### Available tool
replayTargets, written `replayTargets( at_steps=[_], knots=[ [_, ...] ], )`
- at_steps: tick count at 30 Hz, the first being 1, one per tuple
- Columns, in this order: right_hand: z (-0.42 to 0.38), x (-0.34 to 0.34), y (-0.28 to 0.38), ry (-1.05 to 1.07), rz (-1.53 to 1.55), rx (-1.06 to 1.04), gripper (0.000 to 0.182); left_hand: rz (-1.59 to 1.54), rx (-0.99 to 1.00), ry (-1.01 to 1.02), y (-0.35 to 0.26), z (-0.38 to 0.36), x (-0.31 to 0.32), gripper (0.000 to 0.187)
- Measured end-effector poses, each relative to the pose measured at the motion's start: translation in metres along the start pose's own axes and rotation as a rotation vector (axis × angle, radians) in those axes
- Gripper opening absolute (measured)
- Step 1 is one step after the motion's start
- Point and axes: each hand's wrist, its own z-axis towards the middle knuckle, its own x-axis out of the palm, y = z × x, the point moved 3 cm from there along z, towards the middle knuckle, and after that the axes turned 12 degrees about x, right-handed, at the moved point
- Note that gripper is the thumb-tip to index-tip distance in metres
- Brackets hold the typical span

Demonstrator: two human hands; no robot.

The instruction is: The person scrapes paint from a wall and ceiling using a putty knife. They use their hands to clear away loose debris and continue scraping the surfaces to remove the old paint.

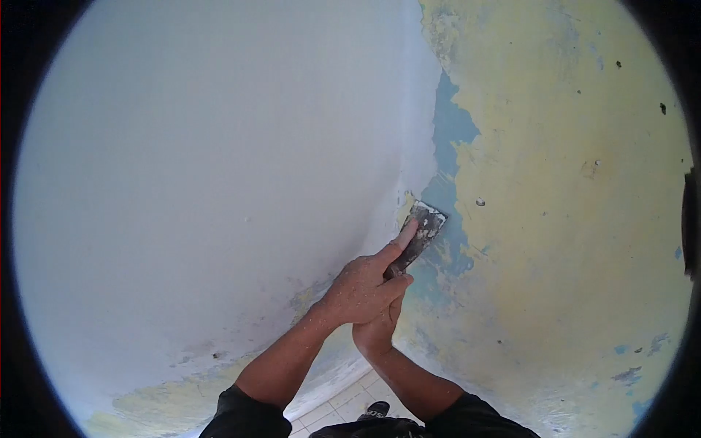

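A putty knife (pixel 427 220) with a worn, paint-smeared blade lies against the wall near the corner, at a strip of exposed blue paint (pixel 451 128). My left hand (pixel 358 288) is closed over the tool's handle end, its index finger stretched along the blade. Below and partly behind it, my right hand (pixel 377 332) is wrapped around the handle; most of its fingers are hidden. The handle itself is covered by both hands. Just left of the blade tip, a small yellow patch shows beside the white paint edge.
A white wall (pixel 219 160) fills the left side, with bare patches low down. The yellow wall (pixel 555 241) on the right has chips and small holes. Below are a tiled floor (pixel 350 403) and a dark shoe (pixel 377 409). A dark object (pixel 688 223) sits at the right edge.
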Motion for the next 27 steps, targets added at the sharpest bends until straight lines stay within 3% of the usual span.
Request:
replayTargets(
  at_steps=[2,3,5,12,14,15,17,18,20,23,26,27],
  knots=[
    [-0.001,0.005,-0.006,0.109,0.778,0.302,0.042,0.01,-0.029,0.007,-0.001,-0.001,0.001,0.085],
    [-0.003,0.001,-0.008,0.107,0.776,0.306,0.042,0.018,-0.049,0.017,-0.002,-0.001,0.004,0.086],
    [-0.001,-0.008,-0.02,0.166,1.054,0.517,0.042,-0.019,-0.065,0.01,-0.007,0.001,0.011,0.087],
    [-0.022,-0.028,-0.034,0.205,0.921,0.453,0.046,-0.095,0.035,-0.164,0.015,-0.023,0.053,0.089],
    [-0.025,-0.03,-0.032,0.1,1.124,0.659,0.051,-0.048,0.002,-0.147,0.011,-0.007,0.045,0.088],
    [-0.014,-0.027,-0.026,0.098,1.119,0.665,0.051,0.0,-0.024,-0.143,0.008,0.002,0.039,0.088],
    [0.019,-0.015,-0.006,0.195,0.651,0.394,0.054,0.003,0.04,-0.159,0.003,0.011,0.016,0.087],
    [0.017,-0.009,-0.006,0.2,0.654,0.393,0.054,0.017,0.111,-0.174,-0.002,0.013,0.004,0.087],
    [0.008,0.004,-0.015,0.176,0.992,0.419,0.053,-0.045,0.018,-0.125,-0.003,0.005,0.002,0.087],
    [-0.035,-0.007,-0.041,0.177,0.989,0.418,0.052,0.02,0.052,-0.15,0.007,-0.017,0.024,0.086],
    [-0.006,-0.02,-0.011,0.158,0.856,0.475,0.051,0.038,-0.028,-0.073,-0.002,-0.008,0.027,0.085],
    [0.011,-0.018,-0.015,0.239,0.924,0.407,0.05,-0.025,-0.072,-0.088,-0.016,0.008,0.011,0.086]
  ],
)
